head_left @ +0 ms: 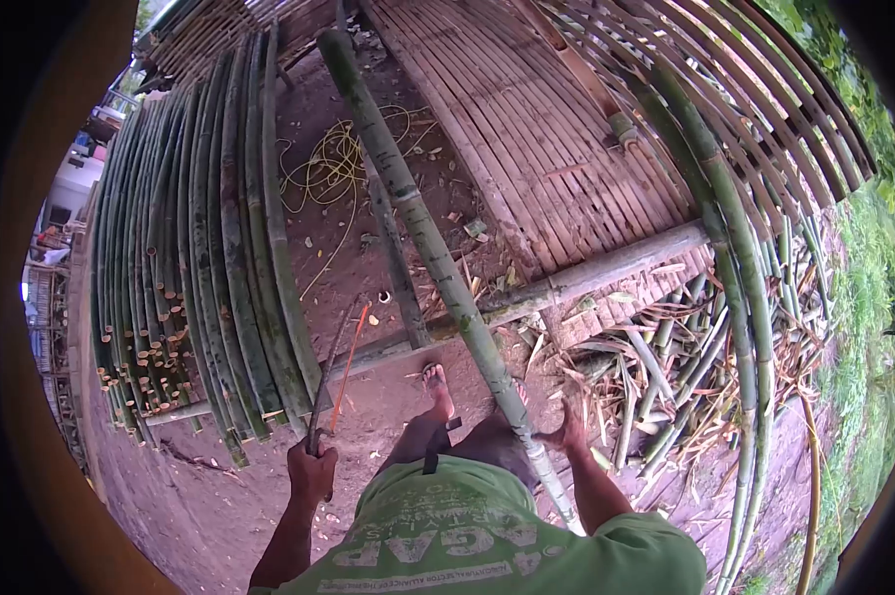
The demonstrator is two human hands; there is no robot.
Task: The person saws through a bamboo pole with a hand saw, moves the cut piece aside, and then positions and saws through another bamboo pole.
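My left hand (311, 471) is closed around a long, thin tool (318, 416), which looks like a bow saw. It has a dark curved bar and a thin orange bar beside it, both pointing away from me. A long green bamboo pole (437, 258) slants across a wooden beam, its near end passing by my right hip. At the pole's right side is my right hand (569, 436), thumb stretched apart and fingers reaching against the pole. Whether the fingertips go behind it is hidden.
Many cut bamboo poles (199, 238) lean in a row at left. A slatted bamboo platform (527, 129) stands ahead, with a cross beam (606, 273) at its near edge. Yellow rope (333, 164) lies coiled on the dirt. Bamboo scraps (656, 367) and two long poles (740, 297) are at right.
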